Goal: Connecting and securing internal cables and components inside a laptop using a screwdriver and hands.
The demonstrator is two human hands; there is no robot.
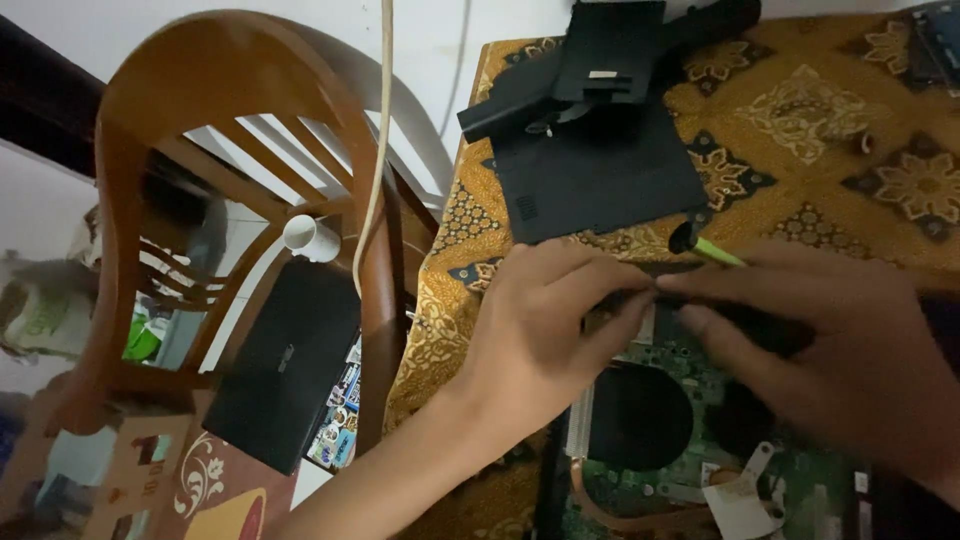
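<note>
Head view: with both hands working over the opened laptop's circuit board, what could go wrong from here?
1. Both hands, left hand and right hand, press close over the bare circuit board; a slip might harm parts.
2. The green-handled tool sits loosely by the right hand and could drop onto the board.
3. The removed black cover panels lie near the table edge and might slide off.

glossy wooden chair [130, 200], matt plastic covers [590, 170]

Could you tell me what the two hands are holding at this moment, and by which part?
Both the left hand and right hand pinch a dark, narrow part above the green circuit board between their fingers; what it is cannot be told.
</note>
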